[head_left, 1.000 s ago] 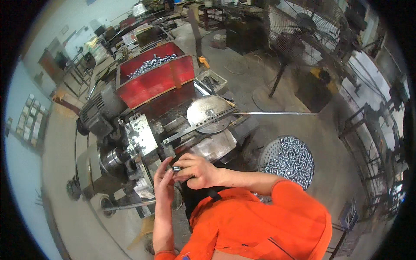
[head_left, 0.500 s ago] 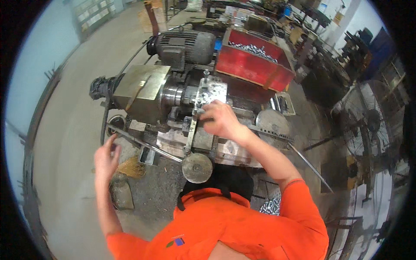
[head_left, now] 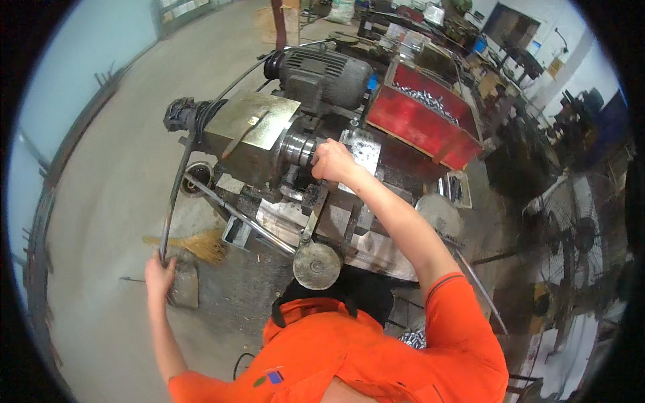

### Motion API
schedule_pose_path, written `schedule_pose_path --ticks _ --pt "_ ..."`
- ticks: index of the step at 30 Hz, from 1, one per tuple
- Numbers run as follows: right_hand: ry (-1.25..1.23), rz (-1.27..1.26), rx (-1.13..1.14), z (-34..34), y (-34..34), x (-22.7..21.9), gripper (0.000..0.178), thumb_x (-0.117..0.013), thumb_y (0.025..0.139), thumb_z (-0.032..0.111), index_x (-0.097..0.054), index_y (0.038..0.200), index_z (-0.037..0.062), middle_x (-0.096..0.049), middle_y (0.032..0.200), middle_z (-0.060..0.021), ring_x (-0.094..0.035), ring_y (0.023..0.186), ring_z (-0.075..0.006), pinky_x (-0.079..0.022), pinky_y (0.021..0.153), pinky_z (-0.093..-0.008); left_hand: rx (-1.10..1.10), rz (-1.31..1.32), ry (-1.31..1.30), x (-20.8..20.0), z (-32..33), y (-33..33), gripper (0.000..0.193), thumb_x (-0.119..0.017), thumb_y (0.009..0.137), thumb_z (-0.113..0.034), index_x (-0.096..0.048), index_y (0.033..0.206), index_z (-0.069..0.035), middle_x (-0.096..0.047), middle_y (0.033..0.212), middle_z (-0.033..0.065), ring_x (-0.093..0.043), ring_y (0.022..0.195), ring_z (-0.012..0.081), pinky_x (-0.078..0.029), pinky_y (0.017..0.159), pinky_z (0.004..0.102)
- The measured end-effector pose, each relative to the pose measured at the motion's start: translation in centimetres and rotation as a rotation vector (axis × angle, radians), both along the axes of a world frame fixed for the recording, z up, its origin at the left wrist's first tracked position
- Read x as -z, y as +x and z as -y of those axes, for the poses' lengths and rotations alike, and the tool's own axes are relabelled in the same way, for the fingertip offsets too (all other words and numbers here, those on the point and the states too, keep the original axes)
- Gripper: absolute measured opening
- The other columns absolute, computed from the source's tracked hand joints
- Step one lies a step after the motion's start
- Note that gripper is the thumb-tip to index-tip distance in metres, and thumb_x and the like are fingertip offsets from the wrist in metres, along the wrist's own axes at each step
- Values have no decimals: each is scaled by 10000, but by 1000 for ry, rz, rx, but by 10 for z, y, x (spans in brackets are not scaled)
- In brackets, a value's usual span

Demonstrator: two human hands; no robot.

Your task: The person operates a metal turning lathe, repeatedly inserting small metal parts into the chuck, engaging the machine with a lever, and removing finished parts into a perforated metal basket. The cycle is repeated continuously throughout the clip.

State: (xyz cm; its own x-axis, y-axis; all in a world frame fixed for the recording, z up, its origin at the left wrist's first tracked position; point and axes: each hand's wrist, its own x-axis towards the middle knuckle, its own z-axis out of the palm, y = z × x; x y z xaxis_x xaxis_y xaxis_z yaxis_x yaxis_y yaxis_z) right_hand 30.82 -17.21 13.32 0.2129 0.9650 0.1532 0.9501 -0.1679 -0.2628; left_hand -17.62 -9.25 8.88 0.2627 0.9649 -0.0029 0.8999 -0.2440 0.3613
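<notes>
My left hand point(head_left: 160, 274) is closed round the lower end of a long dark metal lever point(head_left: 176, 195), which runs up to the back end of a small lathe's headstock point(head_left: 252, 131). At the front of the machine's spindle, my right hand point(head_left: 330, 161) reaches in with its fingers curled against the shiny round chuck point(head_left: 296, 149). Whatever those fingers pinch is hidden behind the hand. Right beside that hand lies the metal tool slide point(head_left: 363, 151). A round grey handwheel point(head_left: 316, 266) sits on the near side, close to my body.
Behind the lathe stands a motor point(head_left: 322, 74), with a red bin point(head_left: 423, 117) of small metal parts to its right. A straw broom point(head_left: 201, 246) lies on the floor at left. Farther right is a standing fan point(head_left: 571, 232). A steel bar point(head_left: 242, 218) slants across the near left side.
My left hand, open before, has gone down and closed on the lever. From the tool slide, my right hand has moved left to the chuck. The whole view has shifted.
</notes>
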Motion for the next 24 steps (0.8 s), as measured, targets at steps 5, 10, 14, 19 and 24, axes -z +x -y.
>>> schedule_pose_path --ticks 5,10,14,19,24 --pt "-116 85 -66 -1 -1 -11 245 -584 558 181 -713 739 80 -652 778 -159 -591 844 -337 -499 760 -394 -32 -55 41 9 -9 -4 328 -678 737 -217 -546 933 10 -605 741 226 -591 761 410 -469 687 476" --pt "9 106 -145 0 0 -6 228 -591 517 174 -702 689 73 -640 713 -163 -578 795 -342 -486 726 -397 -5 -176 134 14 -21 -11 277 -645 739 -238 -579 856 4 -612 732 216 -601 729 398 -471 653 489" --pt "7 56 -145 4 0 -9 256 -570 528 182 -717 716 89 -655 794 -132 -568 842 -324 -482 756 -379 -44 -454 317 27 -106 -85 118 -590 737 -160 -557 768 -52 -609 655 169 -616 659 348 -481 597 452" --pt "-18 57 -79 5 3 -10 264 -555 534 173 -721 723 90 -650 778 -147 -568 849 -329 -482 795 -377 142 -513 608 18 -185 -101 62 -576 710 -80 -525 742 -62 -607 623 145 -608 588 328 -476 543 432" --pt "24 -30 -96 19 -6 -19 307 -569 529 186 -706 774 61 -635 960 -131 -541 933 -345 -463 831 -379 -83 -402 384 30 -195 -88 136 -567 750 -105 -617 865 -53 -639 801 188 -631 753 336 -497 666 453"
